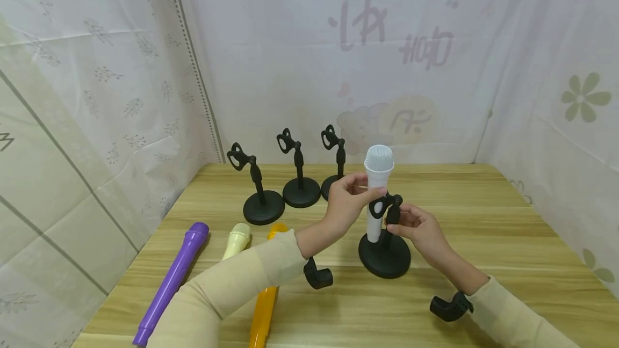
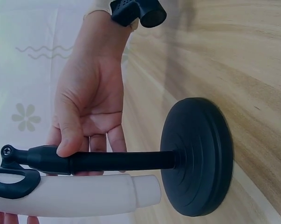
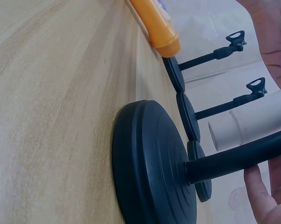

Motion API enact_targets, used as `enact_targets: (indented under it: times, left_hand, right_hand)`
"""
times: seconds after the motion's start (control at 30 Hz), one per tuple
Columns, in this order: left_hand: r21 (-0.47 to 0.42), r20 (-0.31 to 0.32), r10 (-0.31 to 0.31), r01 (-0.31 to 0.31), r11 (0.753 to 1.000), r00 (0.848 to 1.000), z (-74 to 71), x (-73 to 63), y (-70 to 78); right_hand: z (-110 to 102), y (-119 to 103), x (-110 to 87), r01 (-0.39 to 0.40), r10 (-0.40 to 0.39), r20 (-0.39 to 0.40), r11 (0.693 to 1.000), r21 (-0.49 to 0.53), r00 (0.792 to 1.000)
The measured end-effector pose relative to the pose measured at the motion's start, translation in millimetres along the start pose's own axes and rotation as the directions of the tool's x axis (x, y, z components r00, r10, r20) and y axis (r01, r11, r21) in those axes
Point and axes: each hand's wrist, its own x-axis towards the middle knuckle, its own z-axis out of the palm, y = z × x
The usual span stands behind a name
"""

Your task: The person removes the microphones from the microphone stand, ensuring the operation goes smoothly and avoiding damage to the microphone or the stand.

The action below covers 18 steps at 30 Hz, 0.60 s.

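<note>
My left hand holds a white microphone by its upper body, its mesh head up. The microphone stands nearly upright beside the pole of a black desktop microphone stand, its lower end just above the round base. The stand's clip overlaps the microphone's body in the head view. My right hand grips the stand's pole below the clip joint, thumb in front and fingers behind. In the left wrist view the right thumb lies against the pole's thicker collar, and the white handle runs alongside.
Three more black stands with clips stand at the back left. Purple, cream and orange microphones lie at the front left, the latter two partly hidden by my left sleeve. Printed curtains surround the wooden table.
</note>
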Motion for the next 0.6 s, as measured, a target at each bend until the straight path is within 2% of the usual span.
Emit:
enact_targets:
  times: [0.6]
  left_hand:
    - [-0.008,0.006,0.033,-0.033,0.999,0.999,0.0,-3.9,-0.3]
  right_hand:
    - [1.7,-1.1,-2.4,-0.022,0.022,-0.009,1.000,0.005,1.000]
